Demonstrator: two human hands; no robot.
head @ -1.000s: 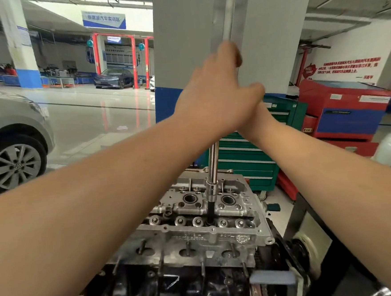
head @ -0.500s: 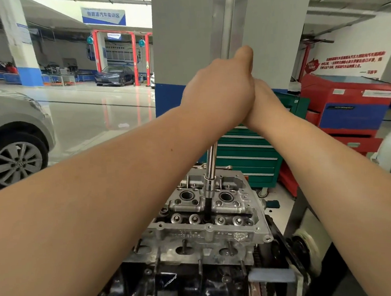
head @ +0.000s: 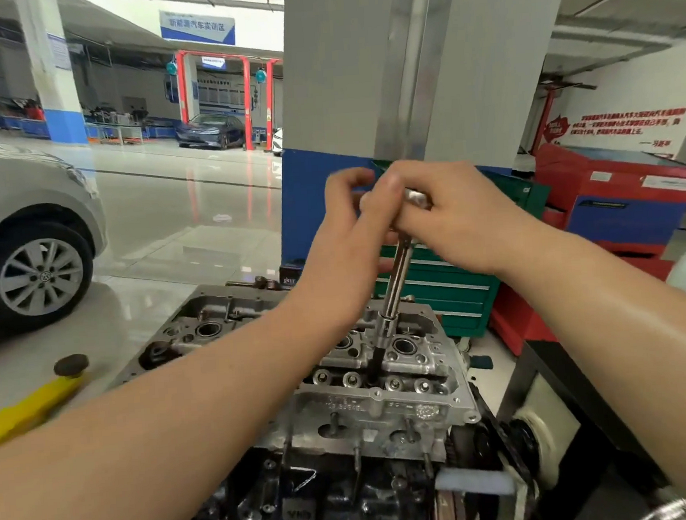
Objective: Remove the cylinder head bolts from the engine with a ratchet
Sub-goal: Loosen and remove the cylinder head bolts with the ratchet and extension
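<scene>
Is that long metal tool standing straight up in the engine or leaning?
Leaning. The extension bar tilts, its top toward the right hand, while its socket end sits down in the cylinder head.

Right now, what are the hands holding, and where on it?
Both hold the ratchet at its top: right hand grips the handle, left hand curls beside it.

Bright garage with a glossy pale floor [head: 176, 214]. A grey-and-blue pillar [head: 362, 96] stands centre, green tool chest [head: 449, 293] behind, red cabinet [head: 621, 199] right, silver car [head: 26, 225] left.
</scene>
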